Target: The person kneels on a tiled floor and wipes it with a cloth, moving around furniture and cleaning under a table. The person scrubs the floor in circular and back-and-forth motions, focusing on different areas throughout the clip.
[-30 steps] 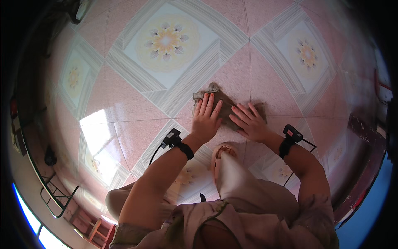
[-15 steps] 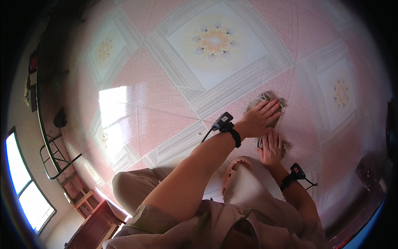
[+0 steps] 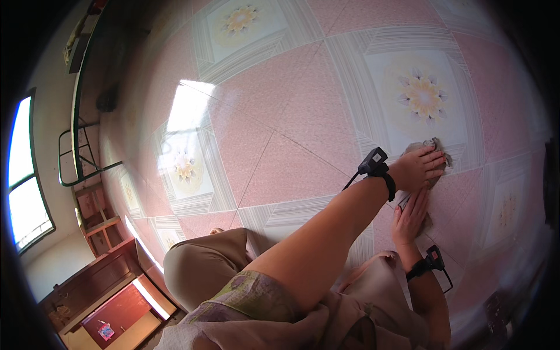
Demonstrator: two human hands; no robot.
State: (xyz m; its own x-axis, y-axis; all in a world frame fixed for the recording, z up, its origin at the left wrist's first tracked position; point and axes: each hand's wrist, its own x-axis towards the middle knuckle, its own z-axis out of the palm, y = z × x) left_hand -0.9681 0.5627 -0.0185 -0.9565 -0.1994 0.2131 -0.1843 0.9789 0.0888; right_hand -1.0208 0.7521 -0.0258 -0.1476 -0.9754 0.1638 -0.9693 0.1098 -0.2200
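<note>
A greyish-brown crumpled cloth [image 3: 431, 143] lies on the tiled floor [image 3: 303, 111], right of the middle. My left hand [image 3: 417, 168] presses on its far part, palm down, fingers stretched out flat. Just nearer, my right hand [image 3: 411, 214] rests flat on the near part, its fingertips close to the left hand's palm. Much of the cloth is hidden beneath both hands. Each wrist wears a black strap with a small black device and a cable.
My bent knees [image 3: 204, 271] are close to the floor at the lower edge. At the left stand a dark metal-framed piece of furniture [image 3: 70, 157] and a reddish-brown wooden cabinet [image 3: 96, 280], below a bright window [image 3: 26, 175]. Window light glares on the tiles.
Both hands and the cloth have moved right across the floor, the left arm reaching farther. The whole view has shifted and turned, bringing more of the cabinet into sight.
</note>
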